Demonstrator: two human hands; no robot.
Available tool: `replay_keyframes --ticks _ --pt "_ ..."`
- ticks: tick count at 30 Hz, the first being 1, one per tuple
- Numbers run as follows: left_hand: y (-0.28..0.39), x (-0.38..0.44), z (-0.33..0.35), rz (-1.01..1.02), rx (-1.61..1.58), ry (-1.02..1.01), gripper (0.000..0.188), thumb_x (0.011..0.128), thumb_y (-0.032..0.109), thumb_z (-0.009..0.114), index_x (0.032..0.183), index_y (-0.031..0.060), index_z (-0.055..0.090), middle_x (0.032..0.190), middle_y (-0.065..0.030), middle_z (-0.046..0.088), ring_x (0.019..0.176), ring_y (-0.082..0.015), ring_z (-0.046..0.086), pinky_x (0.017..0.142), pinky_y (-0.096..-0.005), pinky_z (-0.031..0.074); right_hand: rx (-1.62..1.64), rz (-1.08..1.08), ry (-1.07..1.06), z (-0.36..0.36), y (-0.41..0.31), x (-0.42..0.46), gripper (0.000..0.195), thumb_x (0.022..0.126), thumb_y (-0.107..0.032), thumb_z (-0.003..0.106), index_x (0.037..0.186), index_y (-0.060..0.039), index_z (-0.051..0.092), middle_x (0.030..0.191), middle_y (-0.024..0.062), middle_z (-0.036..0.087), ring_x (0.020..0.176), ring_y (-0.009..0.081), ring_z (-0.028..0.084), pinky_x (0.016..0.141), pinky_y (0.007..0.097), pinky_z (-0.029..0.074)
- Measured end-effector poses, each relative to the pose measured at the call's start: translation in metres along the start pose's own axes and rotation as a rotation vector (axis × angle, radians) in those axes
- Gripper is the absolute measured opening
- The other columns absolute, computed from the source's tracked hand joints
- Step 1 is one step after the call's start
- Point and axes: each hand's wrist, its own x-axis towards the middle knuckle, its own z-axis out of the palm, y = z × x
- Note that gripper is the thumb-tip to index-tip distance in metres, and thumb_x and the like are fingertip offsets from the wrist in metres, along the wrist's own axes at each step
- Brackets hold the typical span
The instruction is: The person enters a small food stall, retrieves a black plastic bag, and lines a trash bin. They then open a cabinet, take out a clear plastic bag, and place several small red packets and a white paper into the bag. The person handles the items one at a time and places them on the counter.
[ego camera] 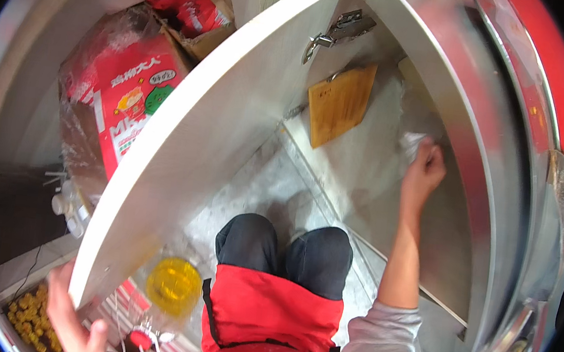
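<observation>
My left hand [72,314] is at the lower left, its fingers and thumb around the lower edge of an open white cabinet door [121,187]. On the right, my right hand [426,165] is curled around a crumpled white tissue or cloth [412,142], reaching into the cabinet, near its inner panel [379,186]. Left of that hand, a wooden cutting board [342,105] stands tilted against the panel. A metal hinge [346,30] joins the door at the top. The palm side of my right hand is partly hidden and blurred.
Red printed packaging [120,92] in clear plastic and an opened cardboard box [208,44] fill the left compartment. A large bottle of yellow oil [173,286] stands on the floor by my knees. Yellow food pieces [32,319] lie at the lower left. A metal counter edge [473,119] curves at right.
</observation>
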Motion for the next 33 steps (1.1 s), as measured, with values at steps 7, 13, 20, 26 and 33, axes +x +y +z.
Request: replay_keyframes --ticks 7,13,20,26,33 --pt "0.024 -0.006 -0.010 -0.082 0.030 -0.151 0.055 0.084 0.028 0.063 0.131 0.0011 0.048 0.118 -0.0189 0.057 0.107 -0.0363 0.057 0.092 -0.0427 0.046 0.523 1.085 -0.250 -0.120 -0.094 -0.129 0.039 0.098 -0.045 0.041 0.091 -0.0104 0.058 0.074 0.0035 0.060 0.059 0.0154 0.055 0.050 0.0279 0.044" --pt "0.098 -0.079 -0.020 0.060 0.051 0.009 0.066 0.080 0.025 0.069 0.136 0.0015 0.041 0.131 -0.0220 0.047 0.121 -0.0398 0.046 0.102 -0.0471 0.037 0.807 1.360 -0.446 -0.250 -0.307 -0.150 0.033 0.101 -0.030 0.040 0.115 -0.0035 0.055 0.104 0.0075 0.064 0.095 0.0194 0.063 0.085 0.0336 0.051" --pt "0.232 -0.172 -0.104 0.169 -0.650 -0.590 0.049 0.077 0.011 0.069 0.122 0.0011 0.052 0.110 -0.0196 0.061 0.107 -0.0326 0.059 0.090 -0.0365 0.046 0.944 1.200 -0.528 -0.338 -0.459 -0.140 0.022 0.098 -0.011 0.048 0.118 -0.0042 0.053 0.112 0.0077 0.061 0.101 0.0173 0.062 0.087 0.0320 0.051" --pt "0.204 -0.200 -0.129 -0.248 -1.152 -0.389 0.007 0.087 0.002 0.060 0.094 0.0018 0.060 0.066 0.0008 0.058 0.060 -0.0023 0.049 0.050 -0.0224 0.037 0.861 1.106 -0.496 -0.356 -0.444 -0.151 0.006 0.095 -0.010 0.056 0.091 -0.0072 0.052 0.084 0.0008 0.059 0.070 0.0091 0.057 0.064 0.0228 0.048" --pt "0.200 -0.268 -0.221 0.093 -0.684 -0.131 0.009 0.089 0.008 0.062 0.091 0.0000 0.060 0.063 0.0024 0.053 0.054 -0.0030 0.041 0.047 -0.0225 0.033 0.446 0.494 -0.829 -0.379 -0.474 -0.111 0.012 0.092 -0.010 0.061 0.089 -0.0065 0.050 0.073 -0.0034 0.050 0.068 0.0045 0.043 0.062 0.0201 0.036"
